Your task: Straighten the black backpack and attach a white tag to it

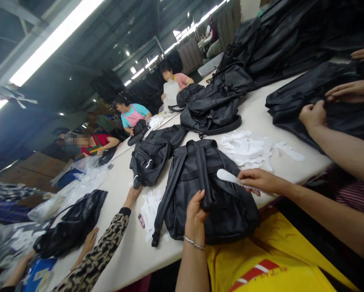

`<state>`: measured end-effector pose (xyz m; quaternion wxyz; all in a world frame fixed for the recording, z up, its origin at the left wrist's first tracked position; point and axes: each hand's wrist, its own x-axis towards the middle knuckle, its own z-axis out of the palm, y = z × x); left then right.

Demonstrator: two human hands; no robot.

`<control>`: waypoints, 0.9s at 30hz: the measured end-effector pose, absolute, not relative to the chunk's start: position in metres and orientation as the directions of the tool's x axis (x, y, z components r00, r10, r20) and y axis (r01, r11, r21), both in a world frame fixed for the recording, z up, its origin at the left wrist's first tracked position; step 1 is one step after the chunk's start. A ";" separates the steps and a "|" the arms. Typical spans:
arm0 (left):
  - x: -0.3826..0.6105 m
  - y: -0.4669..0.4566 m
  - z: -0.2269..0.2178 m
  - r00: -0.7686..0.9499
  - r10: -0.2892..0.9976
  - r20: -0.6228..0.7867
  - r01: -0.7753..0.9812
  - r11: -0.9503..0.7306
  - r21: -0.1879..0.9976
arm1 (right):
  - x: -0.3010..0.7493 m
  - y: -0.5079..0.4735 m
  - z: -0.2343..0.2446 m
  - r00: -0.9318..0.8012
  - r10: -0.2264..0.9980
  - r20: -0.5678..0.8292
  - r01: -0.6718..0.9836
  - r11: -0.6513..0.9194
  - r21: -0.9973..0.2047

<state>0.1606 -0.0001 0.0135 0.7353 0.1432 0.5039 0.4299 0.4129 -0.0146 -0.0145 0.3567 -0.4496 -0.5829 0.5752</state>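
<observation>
Long white table (133,251) under strip lights, workers down the far side, black bags all along it. Wearer's left hand (195,217) is clamped on a strap of the black backpack (200,190), fingers curled round the webbing near the bag's middle. Right hand (259,181) is pinched shut on a white insert (226,175), thumb and fingers closed on its near end, rounded tip sticking out past the fingertips toward the left hand and lying on the bag. Backpack lies flat, back panel up, directly under both hands; long axis runs from the table edge by the wearer away toward the far side, top end away, base overhanging the edge a bit. Insert's long axis is roughly crosswise to that. Risks as I see them: base already hangs over the edge, so a tug on the strap could slide the bag off; insert looks thin, held only at one end, could buckle or slip. Pile of white cut pieces (251,150) just beyond the right hand. Neighbour's leopard-print sleeve (105,247) left of the left hand, reaching to another black bag (151,156).
</observation>
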 end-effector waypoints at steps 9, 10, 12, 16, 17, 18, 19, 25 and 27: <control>0.158 0.006 0.032 0.133 0.742 -0.657 -0.437 0.639 0.633 | 0.354 0.017 0.008 -0.378 0.827 -0.417 0.314 -0.309 -0.898; 0.158 0.006 0.031 0.132 0.743 -0.656 -0.433 0.639 0.636 | 0.343 0.023 0.007 -0.354 0.835 -0.421 0.302 -0.324 -0.896; 0.159 0.005 0.030 0.130 0.747 -0.652 -0.417 0.638 0.648 | 0.323 0.033 0.004 -0.313 0.844 -0.437 0.253 -0.369 -0.894; 0.159 0.003 0.027 0.132 0.789 -0.600 -0.349 0.603 0.717 | 0.302 0.038 -0.002 -0.342 0.806 -0.483 0.042 -0.500 -0.865; 0.159 0.002 0.024 0.140 0.801 -0.582 -0.325 0.592 0.738 | 0.301 0.037 -0.004 -0.367 0.788 -0.494 -0.009 -0.534 -0.845; 0.158 0.002 0.021 0.150 0.811 -0.566 -0.299 0.582 0.756 | 0.301 0.035 -0.006 -0.394 0.769 -0.503 -0.053 -0.566 -0.823; 0.158 0.001 0.018 0.159 0.820 -0.550 -0.278 0.572 0.772 | 0.301 0.033 -0.008 -0.420 0.751 -0.510 -0.090 -0.593 -0.800; 0.162 -0.008 -0.012 -0.113 0.827 -0.551 -0.339 0.490 0.803 | 0.306 0.026 -0.024 -0.537 0.683 -0.495 -0.229 -0.683 -0.693; 0.167 -0.012 -0.018 -0.211 0.801 -0.560 -0.380 0.460 0.802 | 0.306 0.025 -0.029 -0.544 0.693 -0.473 -0.268 -0.678 -0.685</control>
